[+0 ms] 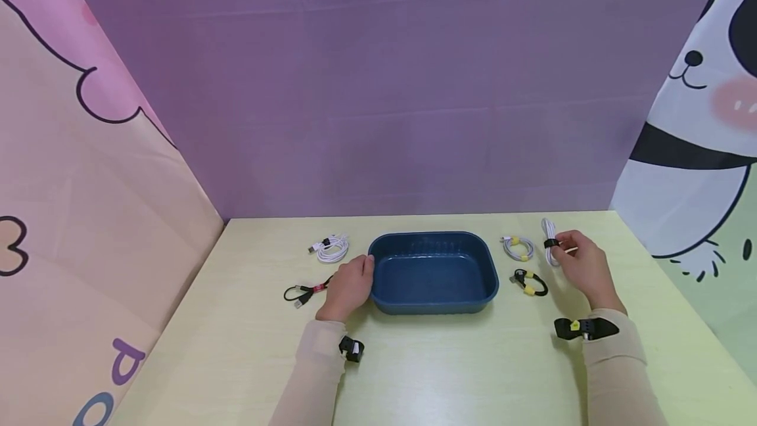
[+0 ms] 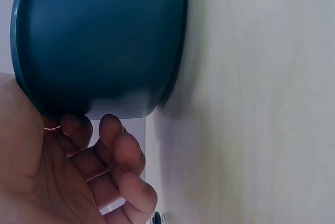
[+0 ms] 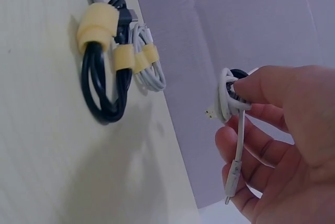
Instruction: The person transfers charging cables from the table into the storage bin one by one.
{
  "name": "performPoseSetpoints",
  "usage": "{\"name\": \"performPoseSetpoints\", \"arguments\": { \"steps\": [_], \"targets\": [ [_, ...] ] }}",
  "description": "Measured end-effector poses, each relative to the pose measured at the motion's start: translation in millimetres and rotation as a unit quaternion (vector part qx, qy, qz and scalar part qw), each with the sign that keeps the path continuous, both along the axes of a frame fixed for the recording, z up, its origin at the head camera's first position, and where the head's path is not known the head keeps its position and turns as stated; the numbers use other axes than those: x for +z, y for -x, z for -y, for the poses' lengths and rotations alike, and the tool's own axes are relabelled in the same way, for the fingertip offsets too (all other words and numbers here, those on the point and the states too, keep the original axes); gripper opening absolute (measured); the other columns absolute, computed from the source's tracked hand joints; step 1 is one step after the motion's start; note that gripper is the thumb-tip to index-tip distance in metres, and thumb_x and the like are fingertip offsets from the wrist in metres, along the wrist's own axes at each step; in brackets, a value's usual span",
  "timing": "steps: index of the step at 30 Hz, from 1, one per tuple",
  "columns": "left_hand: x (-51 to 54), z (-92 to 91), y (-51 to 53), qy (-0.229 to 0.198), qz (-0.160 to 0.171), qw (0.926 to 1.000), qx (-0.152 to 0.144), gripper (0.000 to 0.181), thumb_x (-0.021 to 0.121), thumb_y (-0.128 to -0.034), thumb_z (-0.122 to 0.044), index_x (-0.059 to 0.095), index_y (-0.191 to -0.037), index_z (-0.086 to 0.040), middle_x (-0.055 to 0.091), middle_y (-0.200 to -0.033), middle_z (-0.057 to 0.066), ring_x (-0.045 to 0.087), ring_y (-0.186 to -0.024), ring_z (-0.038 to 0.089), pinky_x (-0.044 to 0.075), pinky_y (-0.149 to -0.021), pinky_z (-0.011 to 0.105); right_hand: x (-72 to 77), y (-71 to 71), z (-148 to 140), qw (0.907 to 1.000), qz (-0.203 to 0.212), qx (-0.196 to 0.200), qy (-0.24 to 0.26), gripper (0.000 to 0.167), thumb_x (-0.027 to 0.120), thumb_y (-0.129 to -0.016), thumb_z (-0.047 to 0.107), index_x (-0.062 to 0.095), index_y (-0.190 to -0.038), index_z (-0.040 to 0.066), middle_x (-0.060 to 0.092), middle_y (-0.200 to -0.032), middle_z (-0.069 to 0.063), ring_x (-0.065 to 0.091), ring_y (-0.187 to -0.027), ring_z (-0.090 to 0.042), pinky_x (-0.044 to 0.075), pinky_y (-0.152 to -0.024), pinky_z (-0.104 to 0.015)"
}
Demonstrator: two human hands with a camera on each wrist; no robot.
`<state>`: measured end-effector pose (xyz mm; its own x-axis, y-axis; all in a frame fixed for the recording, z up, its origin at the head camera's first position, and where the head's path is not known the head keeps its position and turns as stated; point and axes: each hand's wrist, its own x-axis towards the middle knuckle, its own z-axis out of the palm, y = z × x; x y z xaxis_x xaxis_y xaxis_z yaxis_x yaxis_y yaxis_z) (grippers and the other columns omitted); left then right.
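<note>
My right hand (image 1: 585, 268) pinches a bundled white cable (image 1: 549, 242) with a black strap round its middle. In the right wrist view that cable (image 3: 230, 96) is held up off the table, one plug end hanging down along the fingers. The left hand (image 1: 350, 286) grips the left end of a blue plastic basin (image 1: 434, 307), thumb at the rim and fingers curled against the outer wall. Just right of the basin lie a white cable with yellow ties (image 1: 518, 248) and a black cable with yellow ties (image 1: 529, 283).
Left of the basin are a coiled white cable (image 1: 333, 249) and a black cable with a red tie (image 1: 306, 292), partly hidden by the left hand. The pale table (image 1: 437, 373) ends at a purple backdrop (image 1: 378, 97), with printed cloths on both sides.
</note>
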<state>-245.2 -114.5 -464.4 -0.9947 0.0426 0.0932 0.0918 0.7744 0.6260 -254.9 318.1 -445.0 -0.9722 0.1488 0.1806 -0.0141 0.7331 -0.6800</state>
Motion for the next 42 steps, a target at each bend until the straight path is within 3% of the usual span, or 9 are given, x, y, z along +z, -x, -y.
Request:
{"name": "performPoseSetpoints", "arguments": {
  "steps": [24,42],
  "targets": [
    [-3.0,-0.1,4.4,-0.001,0.000,1.0000,-0.002,0.039,0.039,-0.1111,-0.032,0.061,-0.089,-0.008,0.046,-0.068,0.003,0.048,-0.062,0.020,0.035,-0.059,0.031,21.6,-5.6,14.2,0.9996,-0.018,0.020,0.009,0.032,0.055,-0.104,0.018,0.057,-0.129,-0.002,0.063,-0.114,-0.024,0.062,-0.097,-0.035,0.048,-0.066,-0.031],
    [-4.4,3.3,4.9,-0.003,-0.009,0.9999,-0.007,0.040,0.038,-0.1112,-0.032,0.058,-0.085,-0.010,0.042,-0.067,0.002,0.046,-0.059,0.020,0.033,-0.058,0.031,24.9,-4.5,23.3,0.9979,-0.044,0.048,0.007,0.029,0.056,-0.103,0.016,0.058,-0.127,-0.001,0.064,-0.111,-0.022,0.062,-0.093,-0.032,0.047,-0.068,-0.032]
  ]
}}
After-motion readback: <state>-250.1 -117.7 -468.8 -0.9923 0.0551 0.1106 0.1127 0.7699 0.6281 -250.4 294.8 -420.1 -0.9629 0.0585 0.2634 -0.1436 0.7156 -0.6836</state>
